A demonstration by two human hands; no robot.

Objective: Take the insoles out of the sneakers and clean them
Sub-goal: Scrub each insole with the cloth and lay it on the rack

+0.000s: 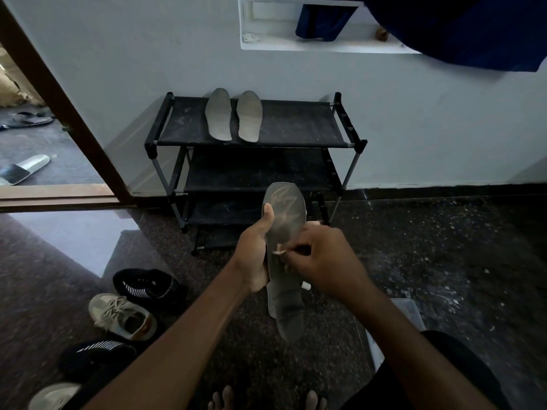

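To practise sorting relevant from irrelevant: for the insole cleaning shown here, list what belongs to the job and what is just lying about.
Job: held insole, left hand, right hand pinching a pale scrap, two insoles on the shoe rack, sneakers.
Lying about: white slipper, blue cloth, clear box.

We count three insoles: a left insole (218,113) and a right insole (249,115) atop one shoe rack (296,124) at centre, plus a held insole (285,208) below. Four sneakers sit at lower left: upper black sneaker (148,287), upper beige sneaker (122,316), lower black sneaker (97,352), lower beige sneaker (53,396). Two hands: left hand (254,255), right hand (322,258). One white cloth (279,250).
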